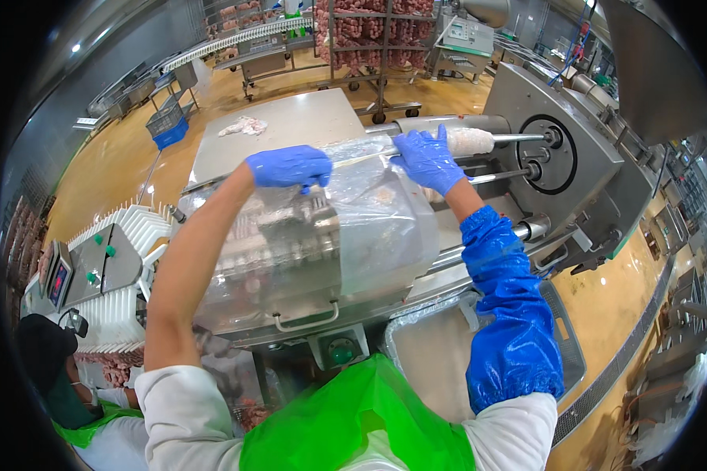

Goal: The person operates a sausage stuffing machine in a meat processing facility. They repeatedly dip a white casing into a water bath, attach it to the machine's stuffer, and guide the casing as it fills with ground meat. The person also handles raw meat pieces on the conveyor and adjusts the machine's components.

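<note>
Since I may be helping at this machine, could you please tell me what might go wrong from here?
The pale strand running from the left hand toward the right hand could tear if tugged hard. The pale, wrinkled material on the metal rod might bunch or slip beside the right hand. The draped plastic sheet below could catch on a glove.

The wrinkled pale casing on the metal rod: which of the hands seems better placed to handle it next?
Probably the right hand: it is close beside the wrinkled pale casing on the metal rod, whereas the left hand is farther off to the left.
</note>
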The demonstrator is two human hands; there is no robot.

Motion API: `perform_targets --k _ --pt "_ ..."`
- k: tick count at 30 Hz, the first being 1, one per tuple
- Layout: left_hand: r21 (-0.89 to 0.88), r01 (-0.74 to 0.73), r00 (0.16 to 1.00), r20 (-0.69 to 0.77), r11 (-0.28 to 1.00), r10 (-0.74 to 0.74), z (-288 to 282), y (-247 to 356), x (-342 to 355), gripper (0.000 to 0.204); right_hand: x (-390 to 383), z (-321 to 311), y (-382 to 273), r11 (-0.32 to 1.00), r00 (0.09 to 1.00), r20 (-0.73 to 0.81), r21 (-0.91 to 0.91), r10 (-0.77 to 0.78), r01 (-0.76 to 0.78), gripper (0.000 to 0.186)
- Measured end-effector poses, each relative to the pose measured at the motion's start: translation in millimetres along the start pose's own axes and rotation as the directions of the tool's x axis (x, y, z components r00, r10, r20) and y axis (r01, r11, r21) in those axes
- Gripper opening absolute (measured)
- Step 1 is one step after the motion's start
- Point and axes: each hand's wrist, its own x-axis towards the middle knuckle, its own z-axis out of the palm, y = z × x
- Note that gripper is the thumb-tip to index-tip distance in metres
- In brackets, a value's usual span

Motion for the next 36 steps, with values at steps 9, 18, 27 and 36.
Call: perform_targets --k 9,18,27,36 --pt "-0.885 0.140 0.650 -0.257 0.444 -0.716 -37.0 -19.9 -303.7 0.019 5.3 8.7 35.1 0.979 0.993 0.105 -0.187 -0.055 0.074 0.028" --pt "-0.619 0.274 0.681 -0.415 0.736 -0.603 -24.2 24.9 -237.0 0.023 13.2 3.2 4.6 0.990 0.992 0.124 -0.133 -0.032 0.048 0.035" --pt "0.299 0.407 0.893 -0.327 0.863 -0.308 28.0 1.4 -130.1 0.037 -33.5 -18.6 32.1 0.991 0.912 -0.388 0.068 0.131 -0.113 0.044" --pt "0.292 0.720 0.694 -0.325 0.630 -0.642 61.8 -1.3 -79.7 0.063 -195.6 131.2 -13.0 0.761 0.902 0.013 0.531 0.432 -0.373 0.019"
